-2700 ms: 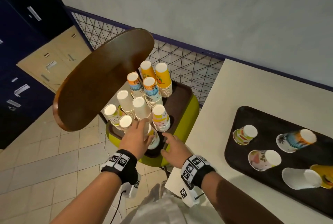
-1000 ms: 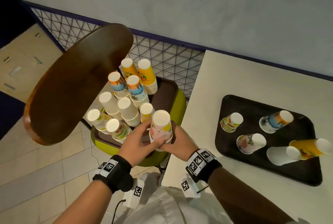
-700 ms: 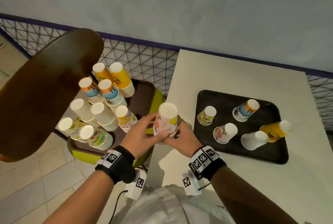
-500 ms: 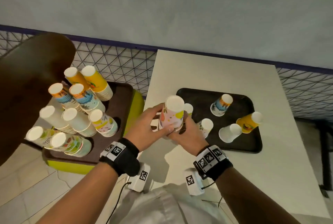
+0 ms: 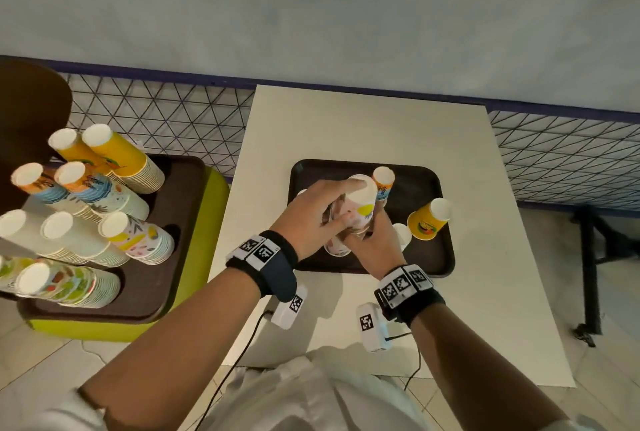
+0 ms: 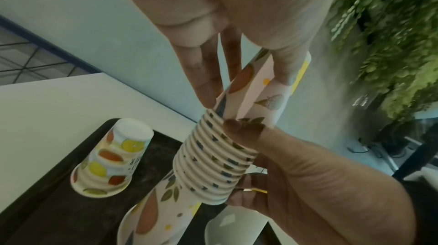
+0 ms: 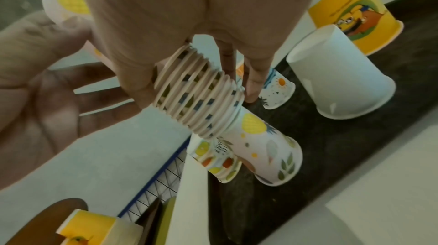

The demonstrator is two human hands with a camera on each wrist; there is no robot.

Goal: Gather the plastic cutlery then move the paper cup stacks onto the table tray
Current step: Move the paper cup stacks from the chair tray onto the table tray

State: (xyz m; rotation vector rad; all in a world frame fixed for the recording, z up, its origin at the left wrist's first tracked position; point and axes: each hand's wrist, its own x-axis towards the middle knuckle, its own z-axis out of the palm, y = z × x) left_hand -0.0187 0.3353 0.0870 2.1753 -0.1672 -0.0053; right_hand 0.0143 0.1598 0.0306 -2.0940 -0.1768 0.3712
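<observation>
Both hands hold a pink patterned paper cup stack point(image 5: 360, 203) upside down over the black table tray point(image 5: 433, 257). My left hand point(image 5: 341, 208) grips its upper part, thumb on one side and fingers on the other point(image 6: 206, 88). My right hand point(image 5: 363, 233) is curled round the ringed rims point(image 6: 213, 163) lower down. The stack's lowest rims point(image 7: 199, 99) sit over a single pink cup point(image 7: 267, 151) standing on the tray. No plastic cutlery is in view.
On the tray stand a yellow cup point(image 5: 429, 221), a white cup point(image 7: 341, 80), a blue cup point(image 5: 382, 184) and a fruit-print cup point(image 6: 111, 159). Left of the white table point(image 5: 363, 125), a brown tray point(image 5: 180, 188) on a green stool point(image 5: 207, 215) holds several stacks. Wire mesh point(image 5: 166, 118) runs behind.
Both hands took the pink stack off the brown tray at the left and carried it rightward to above the black table tray. The view swung right with them.
</observation>
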